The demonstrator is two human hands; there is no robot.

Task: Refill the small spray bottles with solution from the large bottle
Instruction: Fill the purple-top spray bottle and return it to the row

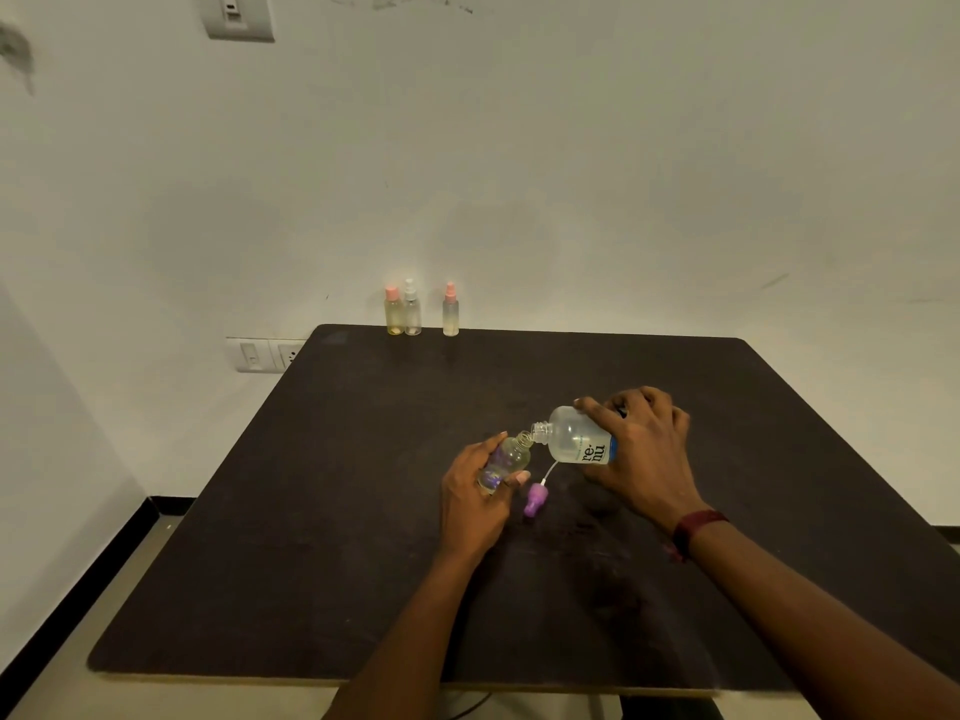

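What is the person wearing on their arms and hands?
No sleeves or gloves show anywhere. The right hand has a dark red band wrapped around its wrist. The left hand wears nothing that I can see: no ring, no watch, no band.

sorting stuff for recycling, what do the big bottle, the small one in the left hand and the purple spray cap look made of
Large bottle: likely frosted translucent plastic; light passes dimly.
Small bottle: clear glossy plastic, possibly glass; see-through with glints.
Purple spray cap: opaque plastic, evenly coloured, apparently matte.
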